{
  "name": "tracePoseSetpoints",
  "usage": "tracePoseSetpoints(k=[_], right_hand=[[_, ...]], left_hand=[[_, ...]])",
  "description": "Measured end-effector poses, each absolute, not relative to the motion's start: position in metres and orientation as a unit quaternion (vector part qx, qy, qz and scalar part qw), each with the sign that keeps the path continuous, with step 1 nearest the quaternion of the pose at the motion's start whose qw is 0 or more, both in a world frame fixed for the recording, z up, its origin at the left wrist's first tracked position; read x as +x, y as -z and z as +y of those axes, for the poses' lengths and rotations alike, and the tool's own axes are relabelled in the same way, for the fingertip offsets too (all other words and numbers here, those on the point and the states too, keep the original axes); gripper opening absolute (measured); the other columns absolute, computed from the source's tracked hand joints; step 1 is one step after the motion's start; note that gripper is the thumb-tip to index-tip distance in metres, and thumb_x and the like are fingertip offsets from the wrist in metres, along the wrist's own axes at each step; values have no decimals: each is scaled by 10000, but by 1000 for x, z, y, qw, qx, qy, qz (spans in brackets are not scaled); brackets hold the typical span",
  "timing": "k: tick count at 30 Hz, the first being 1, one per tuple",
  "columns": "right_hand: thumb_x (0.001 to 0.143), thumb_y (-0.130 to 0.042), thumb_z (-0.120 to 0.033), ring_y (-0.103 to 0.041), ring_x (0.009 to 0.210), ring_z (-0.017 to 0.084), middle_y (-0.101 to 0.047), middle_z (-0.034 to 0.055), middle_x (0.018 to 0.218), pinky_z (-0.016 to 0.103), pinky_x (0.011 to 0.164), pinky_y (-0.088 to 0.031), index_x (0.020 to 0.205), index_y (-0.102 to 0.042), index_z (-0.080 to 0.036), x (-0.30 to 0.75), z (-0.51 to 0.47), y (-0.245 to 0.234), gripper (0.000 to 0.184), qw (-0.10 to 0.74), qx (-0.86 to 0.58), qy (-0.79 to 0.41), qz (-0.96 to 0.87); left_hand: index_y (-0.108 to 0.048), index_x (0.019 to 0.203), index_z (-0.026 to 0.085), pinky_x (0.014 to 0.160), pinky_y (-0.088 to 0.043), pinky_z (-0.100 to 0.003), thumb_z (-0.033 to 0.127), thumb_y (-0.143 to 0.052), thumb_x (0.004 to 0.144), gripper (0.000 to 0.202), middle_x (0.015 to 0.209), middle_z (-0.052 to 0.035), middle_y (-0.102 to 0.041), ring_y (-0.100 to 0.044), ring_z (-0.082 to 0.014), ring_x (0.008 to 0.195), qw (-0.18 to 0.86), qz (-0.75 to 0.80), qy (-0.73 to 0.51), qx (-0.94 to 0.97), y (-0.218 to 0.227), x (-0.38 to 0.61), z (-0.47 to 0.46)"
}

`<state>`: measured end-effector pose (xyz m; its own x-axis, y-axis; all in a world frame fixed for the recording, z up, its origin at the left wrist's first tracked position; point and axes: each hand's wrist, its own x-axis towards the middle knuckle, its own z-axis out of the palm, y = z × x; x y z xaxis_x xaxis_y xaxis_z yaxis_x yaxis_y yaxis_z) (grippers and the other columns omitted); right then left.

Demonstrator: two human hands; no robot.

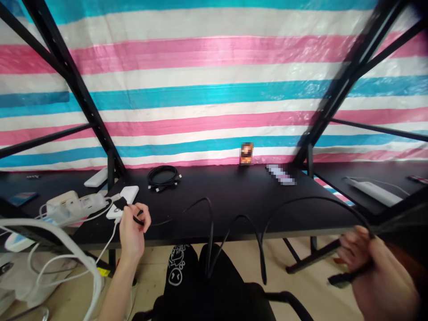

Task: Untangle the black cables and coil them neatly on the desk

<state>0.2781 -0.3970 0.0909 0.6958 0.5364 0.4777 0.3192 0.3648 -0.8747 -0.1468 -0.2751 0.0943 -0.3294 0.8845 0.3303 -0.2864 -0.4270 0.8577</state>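
A long black cable runs between my two hands and hangs in loose loops over the table edge and my lap. My left hand is closed around one end, where a dark plug sticks out beyond the fingers. Close behind that plug lies a white box-like device with a white lead. At the right, my right hand grips the other end of the cable, whose dark plug points out below the fingers. The exact plug types cannot be made out.
A coiled black cable lies on the black table. Farther back are a blurred upright item and a blurred flat item. White power strips and leads crowd the left. Black frame posts rise at both sides.
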Motion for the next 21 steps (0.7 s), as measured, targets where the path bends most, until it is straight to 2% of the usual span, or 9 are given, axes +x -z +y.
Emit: tracePoseSetpoints(k=[2, 4, 7, 10, 13, 15, 18, 19, 21], right_hand=[[768, -664, -501, -688, 770, 243, -687, 94, 797, 291, 470, -511, 805, -642, -244, 260, -392, -98, 261, 761, -533, -205, -307], [774, -657, -513, -649, 1012, 281, -709, 111, 962, 312, 599, -574, 860, -595, -242, 237, -387, -103, 290, 765, -496, -291, -291], [829, -582, -563, -615, 1088, 310, -693, 127, 1080, 439, 728, -592, 874, -493, -236, 195, -381, -107, 342, 715, -439, -428, -336], [868, -523, -561, -575, 1148, 317, -643, 133, 1188, 360, 540, -607, 949, -436, -251, 155, -380, -110, 332, 669, -427, -497, -352], [862, -493, -592, -635, 1036, 304, -609, 127, 1231, 242, 320, -510, 1031, -421, -262, 128, -383, -115, 378, 627, -427, -544, -357], [836, -497, -631, -678, 787, 238, -655, 118, 1099, 187, 267, -432, 1072, -452, -248, 119, -385, -117, 452, 595, -428, -579, -357], [811, -535, -637, -439, 414, 68, -623, 23, 697, 83, 257, -199, 1080, -536, -218, 123, -387, -116, 498, 576, -467, -580, -337], [803, -561, -623, -332, 381, 34, -579, -5, 635, 75, 277, -140, 1057, -563, -211, 128, -387, -115, 483, 584, -489, -559, -328], [763, -642, -583, -233, 397, 4, -576, -13, 684, 77, 310, -156, 967, -591, -204, 139, -387, -112, 433, 621, -520, -495, -315]], left_hand=[[-383, 616, 176, 359, -202, -183, 531, -531, 863, 457, 618, 27, -465, -341, -53, 415, 373, 346, -740, 441, -104, -137, -282], [-397, 619, 178, 363, -203, -180, 528, -530, 867, 449, 586, 31, -447, -338, -61, 428, 352, 319, -753, 455, -116, -128, -288], [-396, 622, 183, 361, -198, -179, 524, -523, 875, 444, 549, 36, -431, -327, -65, 423, 311, 280, -773, 477, -132, -115, -294], [-386, 634, 191, 354, -183, -180, 517, -500, 890, 430, 521, 39, -432, -329, -71, 413, 261, 254, -789, 494, -143, -99, -300], [-365, 648, 197, 360, -185, -176, 489, -470, 915, 409, 524, 42, -429, -329, -74, 425, 243, 239, -793, 504, -147, -84, -306], [-360, 661, 199, 369, -193, -172, 457, -432, 940, 387, 540, 38, -436, -340, -78, 443, 231, 242, -785, 522, -143, -77, -309], [-385, 671, 197, 383, -213, -176, 418, -422, 950, 358, 539, 29, -461, -365, -85, 454, 207, 246, -769, 553, -133, -80, -313], [-402, 666, 195, 387, -219, -183, 425, -446, 937, 358, 530, 25, -465, -376, -89, 456, 203, 245, -764, 562, -129, -84, -313], [-444, 630, 187, 393, -226, -204, 476, -499, 893, 395, 500, 15, -460, -387, -99, 448, 207, 244, -746, 584, -123, -95, -313]])
